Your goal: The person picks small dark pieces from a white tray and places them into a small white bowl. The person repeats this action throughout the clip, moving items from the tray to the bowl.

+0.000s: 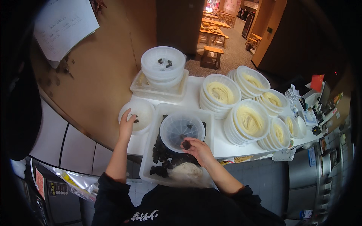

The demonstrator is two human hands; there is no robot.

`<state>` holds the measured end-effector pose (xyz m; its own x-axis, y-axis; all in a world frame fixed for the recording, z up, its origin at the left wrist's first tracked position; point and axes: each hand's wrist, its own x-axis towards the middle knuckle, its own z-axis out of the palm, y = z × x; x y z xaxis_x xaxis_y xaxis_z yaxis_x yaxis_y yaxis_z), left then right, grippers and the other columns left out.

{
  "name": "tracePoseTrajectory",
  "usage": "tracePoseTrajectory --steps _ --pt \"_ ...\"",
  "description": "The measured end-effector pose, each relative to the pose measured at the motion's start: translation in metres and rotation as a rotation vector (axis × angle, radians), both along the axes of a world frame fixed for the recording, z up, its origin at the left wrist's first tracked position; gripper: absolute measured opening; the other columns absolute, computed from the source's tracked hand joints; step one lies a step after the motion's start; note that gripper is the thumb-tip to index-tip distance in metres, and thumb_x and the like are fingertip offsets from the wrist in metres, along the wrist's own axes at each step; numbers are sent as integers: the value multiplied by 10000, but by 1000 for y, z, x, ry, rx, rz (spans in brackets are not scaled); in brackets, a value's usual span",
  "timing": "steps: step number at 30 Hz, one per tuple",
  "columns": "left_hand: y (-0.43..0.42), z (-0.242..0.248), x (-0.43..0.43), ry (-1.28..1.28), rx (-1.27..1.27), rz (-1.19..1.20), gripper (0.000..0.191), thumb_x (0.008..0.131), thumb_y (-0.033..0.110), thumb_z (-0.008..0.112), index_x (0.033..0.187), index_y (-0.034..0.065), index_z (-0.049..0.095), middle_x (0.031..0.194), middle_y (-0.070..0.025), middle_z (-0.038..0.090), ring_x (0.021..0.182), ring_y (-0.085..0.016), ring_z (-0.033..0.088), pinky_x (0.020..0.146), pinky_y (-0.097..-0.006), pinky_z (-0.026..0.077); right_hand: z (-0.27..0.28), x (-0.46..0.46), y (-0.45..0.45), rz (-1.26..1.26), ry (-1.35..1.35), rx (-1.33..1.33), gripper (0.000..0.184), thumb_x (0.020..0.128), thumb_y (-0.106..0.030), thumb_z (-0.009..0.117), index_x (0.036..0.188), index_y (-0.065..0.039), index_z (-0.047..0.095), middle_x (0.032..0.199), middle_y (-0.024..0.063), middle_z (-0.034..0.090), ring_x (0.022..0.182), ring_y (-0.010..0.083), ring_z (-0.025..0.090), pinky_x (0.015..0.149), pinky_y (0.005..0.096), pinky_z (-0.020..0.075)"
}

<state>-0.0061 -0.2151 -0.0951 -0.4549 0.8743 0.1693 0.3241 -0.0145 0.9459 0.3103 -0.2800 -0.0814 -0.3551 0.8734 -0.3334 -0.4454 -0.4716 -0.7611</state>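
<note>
My right hand (198, 151) pinches a dark piece of what looks like wood ear fungus (186, 145) at the near rim of a translucent plastic bowl (169, 128). A couple of dark pieces lie inside that bowl. It rests in a white plastic tub (208, 113), on a heap of similar dark pieces (162, 154). Over a round white bowl (145, 110) to the left is my left hand (126, 123), its fingertips close to small dark bits (136, 121). Whether it grips any of them is unclear.
Behind stand stacked bowls (162, 72) with dark pieces in the top one, on a shallow tray (158, 94). Several stacks of bowls with pale noodles (250, 120) fill the right side. A whitish lump in plastic (185, 172) lies at the tub's near end. Written papers (66, 28) lie far left.
</note>
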Motion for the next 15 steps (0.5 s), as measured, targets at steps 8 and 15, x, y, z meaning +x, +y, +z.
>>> tracePoseTrajectory --steps 8,15 --pt "-38 -15 -25 421 -467 292 417 771 284 619 1063 -9 562 1112 -211 551 1050 -355 531 880 -403 430 21 -95 74 164 -3 74 410 915 -271 482 1226 -5 461 1176 103 539 1111 223 498 966 350 380" --pt "-19 -30 -43 555 -624 205 466 721 400 586 869 -37 654 920 -263 624 896 -384 612 812 -434 484 33 -124 98 295 -585 509 569 836 -324 578 1286 -12 424 1313 175 438 1216 273 419 1001 345 333"
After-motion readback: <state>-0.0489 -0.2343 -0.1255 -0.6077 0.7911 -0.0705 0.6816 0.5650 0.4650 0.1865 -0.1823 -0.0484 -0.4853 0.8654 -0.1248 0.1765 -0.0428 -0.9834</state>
